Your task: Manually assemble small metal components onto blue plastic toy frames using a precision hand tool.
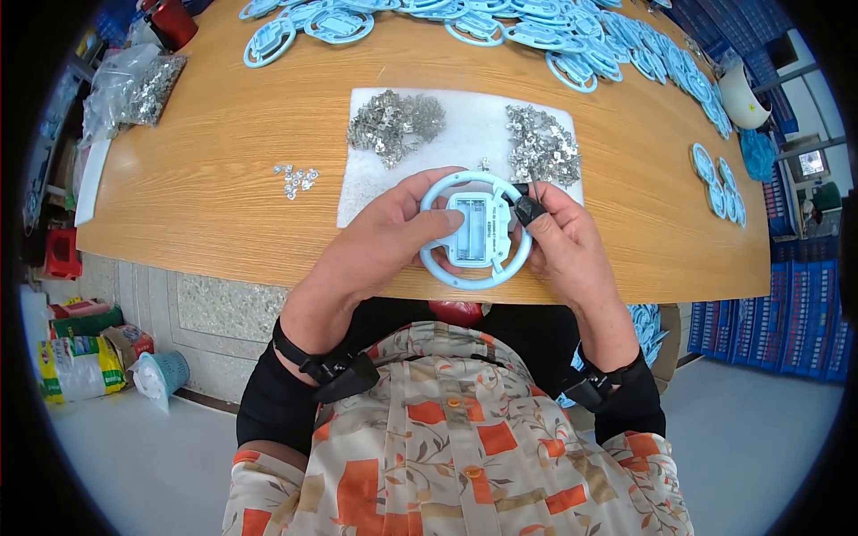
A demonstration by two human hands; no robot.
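Clear plastic bag [134, 85] of small metal parts, upper left on table edge. Yellow-green-white printed sack [76, 368] on floor, lower left, beside a red-and-green carton [125, 339]. Small lit screen [811, 163] far right, grey frame. White label inside pale blue ring part [474, 234], centre; print too small to read.

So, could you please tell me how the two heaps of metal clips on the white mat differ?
The left heap spreads wider and sits nearer the mat's far edge; the right heap is narrower, stretched towards the right hand. Both are loose, shiny silver clips.
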